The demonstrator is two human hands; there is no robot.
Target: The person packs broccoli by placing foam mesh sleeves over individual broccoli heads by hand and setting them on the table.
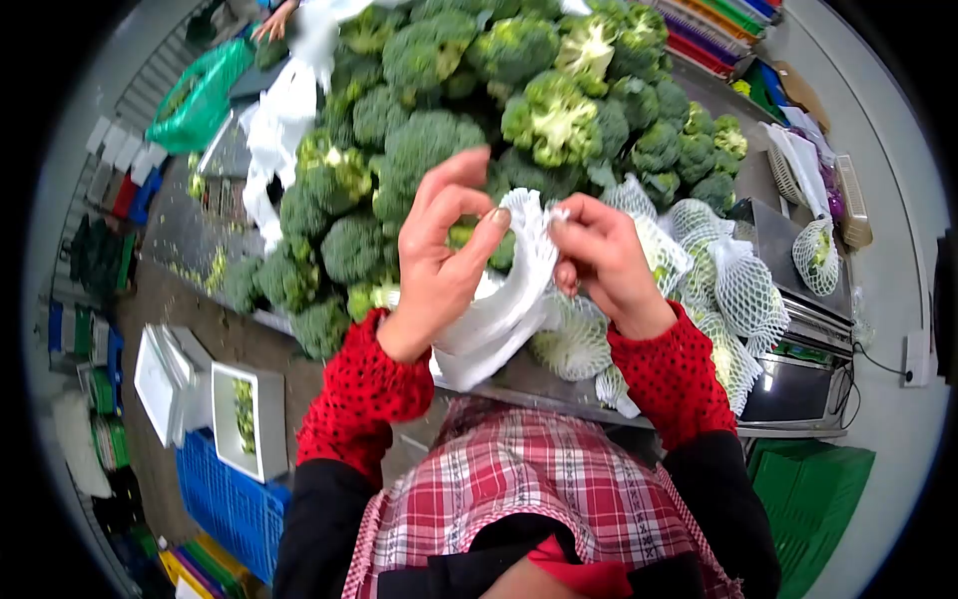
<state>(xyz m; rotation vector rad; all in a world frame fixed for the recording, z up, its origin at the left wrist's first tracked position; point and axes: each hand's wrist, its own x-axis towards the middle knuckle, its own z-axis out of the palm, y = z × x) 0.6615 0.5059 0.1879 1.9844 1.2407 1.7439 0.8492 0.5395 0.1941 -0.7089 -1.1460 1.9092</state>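
A bunch of white foam netting sleeves (499, 334) hangs between my two hands, over the table's near edge. My left hand (439, 255) has its thumb and a finger pinched together at the netting's upper left edge, while another finger curls up and away. My right hand (609, 255) pinches the netting's upper right edge between thumb and fingers. Beyond both hands rises a big heap of bare broccoli heads (429, 150). To the right of my right hand lie several broccoli heads wrapped in white foam nets (743, 285); another netted head (572, 339) lies just below it.
White netting (274, 140) trails along the heap's left side. Another person's hand (274, 22) shows at the top left, near a green plastic bag (205, 95). On the floor at left are a white foam box (247, 419) and a blue crate (230, 504). Green crates (808, 509) stand at right.
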